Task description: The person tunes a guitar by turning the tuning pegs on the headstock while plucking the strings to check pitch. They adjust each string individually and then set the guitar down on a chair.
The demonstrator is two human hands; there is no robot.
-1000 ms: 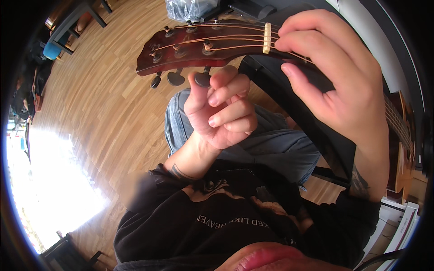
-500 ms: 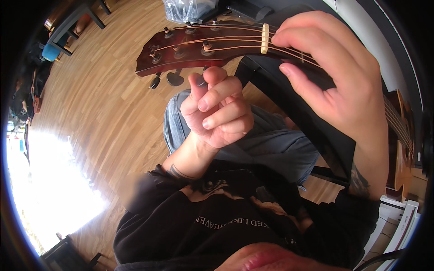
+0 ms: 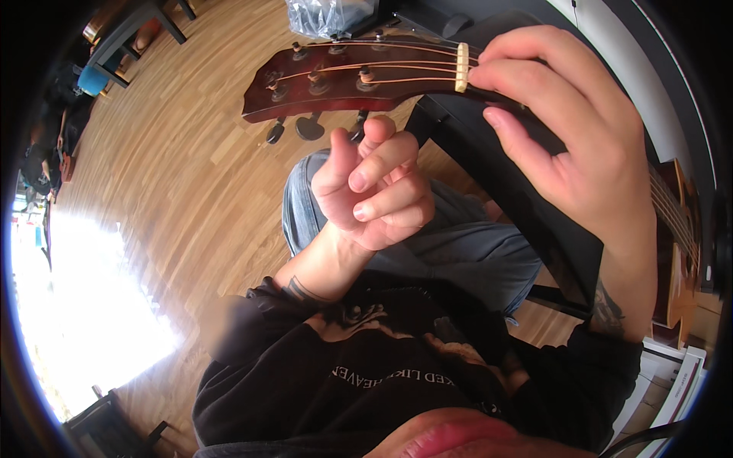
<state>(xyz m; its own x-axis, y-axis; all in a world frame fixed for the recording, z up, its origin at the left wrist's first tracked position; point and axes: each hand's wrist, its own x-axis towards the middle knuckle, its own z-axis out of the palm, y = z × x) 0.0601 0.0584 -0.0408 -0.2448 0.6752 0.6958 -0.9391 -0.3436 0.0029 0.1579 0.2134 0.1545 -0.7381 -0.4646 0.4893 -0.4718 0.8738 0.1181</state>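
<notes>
A guitar's dark red headstock (image 3: 336, 95) with a pale nut (image 3: 462, 67) lies across the upper middle, its strings running right beneath my right hand. Dark tuning pegs (image 3: 309, 128) stick out along its near edge. My left hand (image 3: 374, 187) is palm up below it. Thumb and index finger sit on either side of the peg closest to the nut, and the other fingers are curled. My right hand (image 3: 580, 130) arches over the strings just past the nut, fingertips at them and thumb held apart. Beyond that wrist, a brown wooden guitar body (image 3: 676, 282) shows partly.
A black box-like stand (image 3: 519, 175) is beneath the neck, beside my jeans-clad legs (image 3: 473, 237). Clear plastic wrapping (image 3: 324, 17) lies at the back. Along the right are a white appliance-like unit (image 3: 679, 382) and a wall. A black chair (image 3: 114, 427) stands lower left on wooden flooring (image 3: 183, 153).
The headstock and both hands sit slightly farther right in view. My left thumb and index finger have spread a little wider around the peg. My right hand keeps nearly the same pose.
</notes>
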